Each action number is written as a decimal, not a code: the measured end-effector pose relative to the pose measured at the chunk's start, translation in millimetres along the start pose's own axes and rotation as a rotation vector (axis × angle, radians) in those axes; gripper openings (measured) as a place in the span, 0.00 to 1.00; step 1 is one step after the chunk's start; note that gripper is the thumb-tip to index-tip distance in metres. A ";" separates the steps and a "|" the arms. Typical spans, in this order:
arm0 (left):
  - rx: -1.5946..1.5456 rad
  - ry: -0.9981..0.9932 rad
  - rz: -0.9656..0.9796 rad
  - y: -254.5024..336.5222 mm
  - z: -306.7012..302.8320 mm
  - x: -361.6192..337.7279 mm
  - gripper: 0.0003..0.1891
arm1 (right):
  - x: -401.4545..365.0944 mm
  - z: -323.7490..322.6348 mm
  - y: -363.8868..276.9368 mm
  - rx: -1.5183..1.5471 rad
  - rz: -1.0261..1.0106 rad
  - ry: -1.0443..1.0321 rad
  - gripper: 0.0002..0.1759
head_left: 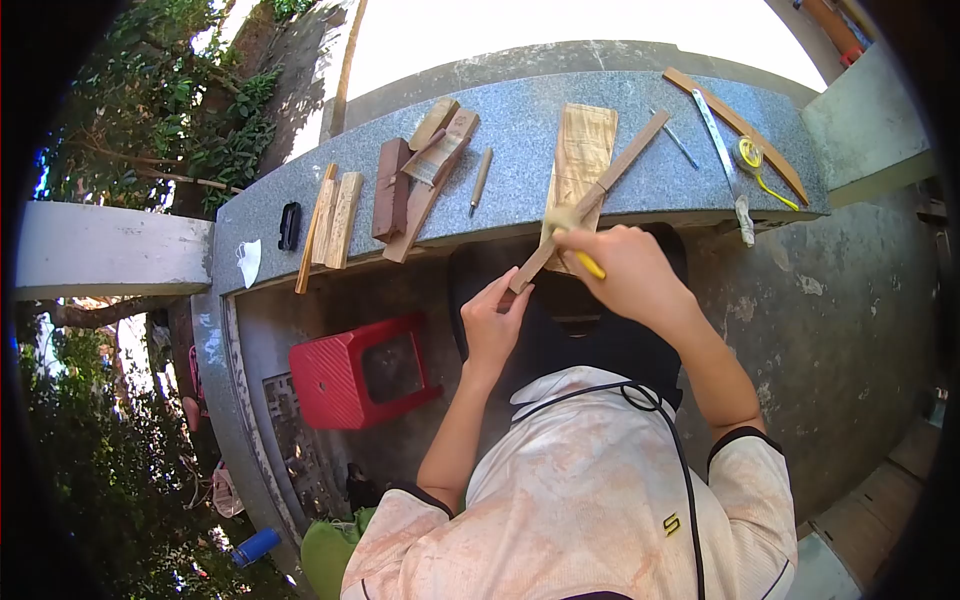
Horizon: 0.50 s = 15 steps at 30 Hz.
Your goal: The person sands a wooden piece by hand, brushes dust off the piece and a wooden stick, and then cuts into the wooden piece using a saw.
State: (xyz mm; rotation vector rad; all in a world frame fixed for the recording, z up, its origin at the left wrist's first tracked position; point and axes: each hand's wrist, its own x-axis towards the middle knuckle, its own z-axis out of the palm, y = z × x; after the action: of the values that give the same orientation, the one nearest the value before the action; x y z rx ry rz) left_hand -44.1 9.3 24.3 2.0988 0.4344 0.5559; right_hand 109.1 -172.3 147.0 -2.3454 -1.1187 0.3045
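My left hand (pixel 490 325) pinches the near end of a narrow wooden strip (pixel 632 150), which slants up to the right across a wider pale board (pixel 585 135). My right hand (pixel 630 275) is closed around a yellow-handled brush (pixel 591 265); its pale head is blurred and lies over the strip, just beyond my left fingertips. The board rests on the stone bench top, its near end reaching past the edge toward my lap. My right fingers partly hide the strip and board.
The grey stone bench (pixel 520 120) curves ahead. Wooden blocks (pixel 391 190) and a chisel-like tool (pixel 481 182) lie left; a metal ruler (pixel 712 135), tape measure (pixel 748 153) and long wooden strip (pixel 745 128) lie right. A red stool (pixel 340 385) stands below, left.
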 end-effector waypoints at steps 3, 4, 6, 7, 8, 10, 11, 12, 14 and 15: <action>-0.009 -0.025 0.043 -2.0 0.1 0.7 0.20 | -3.6 0.6 9.2 0.202 -0.183 -0.107 0.14; -0.001 -0.025 0.042 -1.9 -0.5 0.1 0.20 | 6.2 -6.9 21.0 0.332 0.025 -0.087 0.13; 0.012 -0.012 0.038 -0.2 -0.5 0.3 0.20 | 23.6 -15.3 43.2 0.157 0.136 0.218 0.14; 0.008 0.007 0.042 0.6 1.1 1.5 0.20 | 23.1 -9.7 44.7 0.041 0.060 0.197 0.15; 0.008 0.021 0.047 1.1 1.7 1.1 0.20 | 17.8 -1.3 42.3 -0.071 -0.013 0.178 0.15; 0.016 0.024 0.075 -0.2 1.6 2.6 0.20 | 8.8 8.4 31.4 -0.027 -0.302 0.180 0.17; 0.023 0.019 0.094 -2.3 1.7 2.6 0.20 | 10.2 1.0 35.5 0.149 -0.117 0.060 0.16; 0.028 0.014 0.109 -3.8 1.6 1.5 0.20 | 14.5 -16.9 37.8 0.324 0.071 -0.062 0.16; 0.014 -0.014 0.075 -5.1 1.1 0.4 0.20 | 28.7 -32.2 73.8 0.508 0.268 0.010 0.17; 0.008 -0.021 0.058 -5.0 1.4 0.4 0.21 | 37.7 -37.9 84.3 0.450 0.414 0.145 0.17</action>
State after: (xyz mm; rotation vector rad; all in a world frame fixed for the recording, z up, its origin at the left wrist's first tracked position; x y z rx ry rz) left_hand -43.5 11.2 19.5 2.1280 0.3654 0.5667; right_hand 203.8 -200.8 133.9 -2.1264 -0.4285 0.4697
